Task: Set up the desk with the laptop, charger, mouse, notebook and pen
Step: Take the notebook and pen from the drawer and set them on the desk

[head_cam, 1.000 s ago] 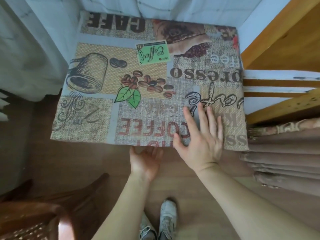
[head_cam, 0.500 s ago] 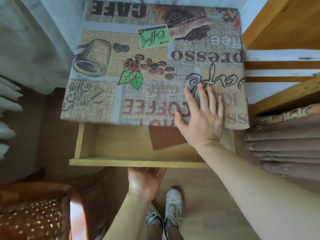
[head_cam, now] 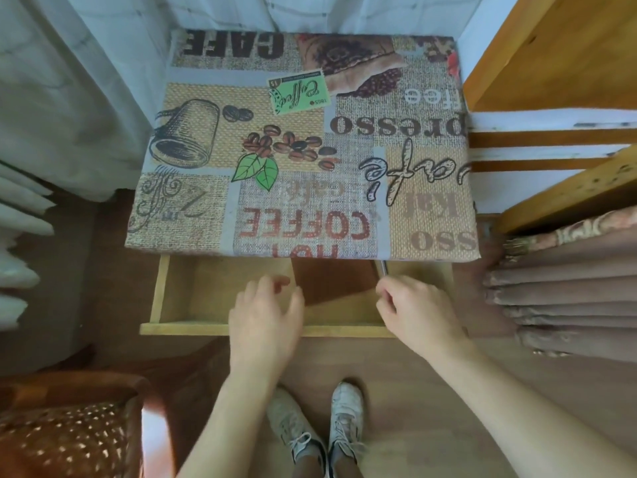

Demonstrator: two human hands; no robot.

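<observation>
The right hand pinches its curled fingers on the near end of a thin dark pen; whether it is truly gripped or only touched I cannot tell. The left hand hangs loosely half open, holding nothing, fingertips just left of a brown notebook. Half a second ago the right palm lay flat on the desk and the left was below the drawer front; now both reach into the open drawer, so fetching has likely begun. The pen runs straight away from the fingers, far end hidden under the desk edge. The notebook lies flat between the hands, slightly skewed, partly under the desk.
</observation>
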